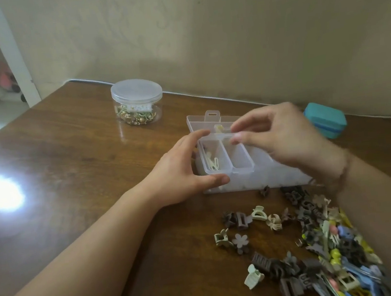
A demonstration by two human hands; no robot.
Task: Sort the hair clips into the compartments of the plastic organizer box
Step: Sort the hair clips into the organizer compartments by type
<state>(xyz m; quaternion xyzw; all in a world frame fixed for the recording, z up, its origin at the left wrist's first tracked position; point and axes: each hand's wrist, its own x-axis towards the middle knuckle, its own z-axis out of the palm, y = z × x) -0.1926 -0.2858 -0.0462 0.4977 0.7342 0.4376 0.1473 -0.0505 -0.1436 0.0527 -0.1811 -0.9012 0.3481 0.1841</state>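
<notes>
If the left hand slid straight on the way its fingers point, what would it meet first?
Probably the organizer box itself: the left hand already grips its near-left corner, fingers aimed across the cream-clip compartment toward the right hand. Depth is unclear.

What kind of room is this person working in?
Probably a home room, perhaps a bedroom. A wooden table stands against a patterned wall, a white shelf unit stands to the left, and a clear jar of trinkets sits near the hair clips.

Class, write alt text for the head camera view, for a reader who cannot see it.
Two bare hands work at a clear plastic organizer box on a brown wooden table: the left hand grips its near left corner, the right hand touches its far rim. A pile of small hair clips lies nearer the viewer, and a lidded round jar stands behind.
</notes>
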